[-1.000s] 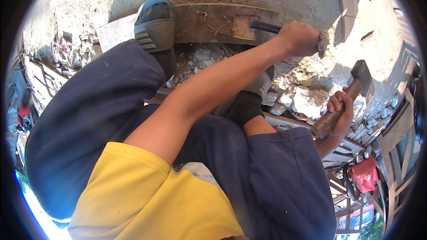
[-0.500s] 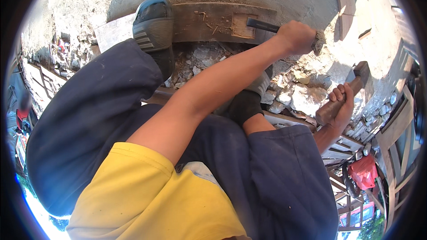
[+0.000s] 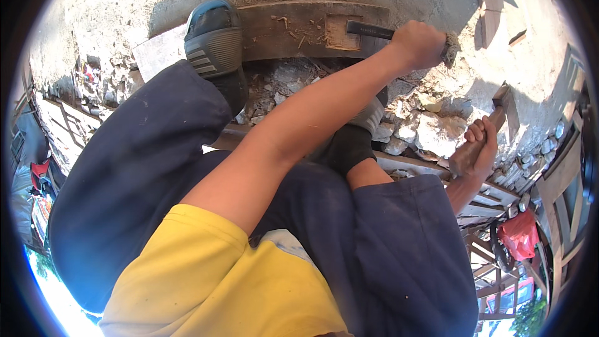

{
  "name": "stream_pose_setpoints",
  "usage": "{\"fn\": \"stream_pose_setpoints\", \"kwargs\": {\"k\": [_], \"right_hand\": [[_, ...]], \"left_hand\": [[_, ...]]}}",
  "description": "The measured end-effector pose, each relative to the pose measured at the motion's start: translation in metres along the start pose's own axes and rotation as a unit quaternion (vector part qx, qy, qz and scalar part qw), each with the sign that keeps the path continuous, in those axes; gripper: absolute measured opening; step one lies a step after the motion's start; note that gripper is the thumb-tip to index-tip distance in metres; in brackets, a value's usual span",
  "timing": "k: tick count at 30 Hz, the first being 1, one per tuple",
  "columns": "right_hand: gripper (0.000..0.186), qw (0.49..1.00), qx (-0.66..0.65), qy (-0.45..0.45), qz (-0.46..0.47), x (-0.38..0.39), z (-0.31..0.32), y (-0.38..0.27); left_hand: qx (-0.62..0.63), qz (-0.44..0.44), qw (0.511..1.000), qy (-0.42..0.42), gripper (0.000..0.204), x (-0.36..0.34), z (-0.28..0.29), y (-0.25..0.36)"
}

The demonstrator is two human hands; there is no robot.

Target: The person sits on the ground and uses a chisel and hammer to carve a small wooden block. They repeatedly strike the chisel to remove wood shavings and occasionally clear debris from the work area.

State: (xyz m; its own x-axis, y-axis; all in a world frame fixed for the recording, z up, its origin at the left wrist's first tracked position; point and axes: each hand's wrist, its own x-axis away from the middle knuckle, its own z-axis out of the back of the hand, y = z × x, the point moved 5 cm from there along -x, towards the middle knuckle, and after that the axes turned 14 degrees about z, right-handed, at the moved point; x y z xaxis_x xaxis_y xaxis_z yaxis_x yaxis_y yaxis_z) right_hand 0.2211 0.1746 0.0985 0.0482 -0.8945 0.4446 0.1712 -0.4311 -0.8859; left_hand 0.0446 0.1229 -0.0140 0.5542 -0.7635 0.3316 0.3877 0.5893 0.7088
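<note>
Left hand (image 3: 419, 43) fist-tight on chisel (image 3: 369, 30) | right hand (image 3: 482, 143) gripping hammer (image 3: 493, 125)

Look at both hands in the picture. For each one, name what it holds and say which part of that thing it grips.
The left hand holds a chisel by its handle end. The right hand holds a hammer low on its wooden handle.

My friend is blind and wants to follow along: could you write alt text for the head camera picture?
Seen from above, a person's left hand holds a dark chisel against a notch in a wooden beam, while the right hand grips a hammer off to the side. One shoe rests on the beam, above stone rubble.
</note>
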Motion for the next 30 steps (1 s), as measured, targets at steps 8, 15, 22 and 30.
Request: {"fn": "stream_pose_setpoints", "kwargs": {"k": [8,15,22,30], "right_hand": [[0.027,0.959,0.115,-0.229,-0.12,0.02,-0.024,0.022],[0.014,0.998,0.052,-0.027,-0.019,-0.025,0.005,0.021],[0.021,0.949,0.116,-0.227,-0.185,0.009,-0.02,0.036],[0.022,0.996,-0.058,-0.055,-0.032,-0.03,-0.003,0.05]], "left_hand": [[-0.004,-0.008,1.0,0.004,0.02,-0.002,-0.005,-0.006],[0.011,0.028,1.0,-0.007,0.019,-0.007,-0.016,-0.007],[-0.008,-0.007,1.0,0.003,0.018,-0.002,-0.016,-0.012],[-0.045,0.003,0.999,0.01,0.018,-0.014,-0.021,-0.009]]}}
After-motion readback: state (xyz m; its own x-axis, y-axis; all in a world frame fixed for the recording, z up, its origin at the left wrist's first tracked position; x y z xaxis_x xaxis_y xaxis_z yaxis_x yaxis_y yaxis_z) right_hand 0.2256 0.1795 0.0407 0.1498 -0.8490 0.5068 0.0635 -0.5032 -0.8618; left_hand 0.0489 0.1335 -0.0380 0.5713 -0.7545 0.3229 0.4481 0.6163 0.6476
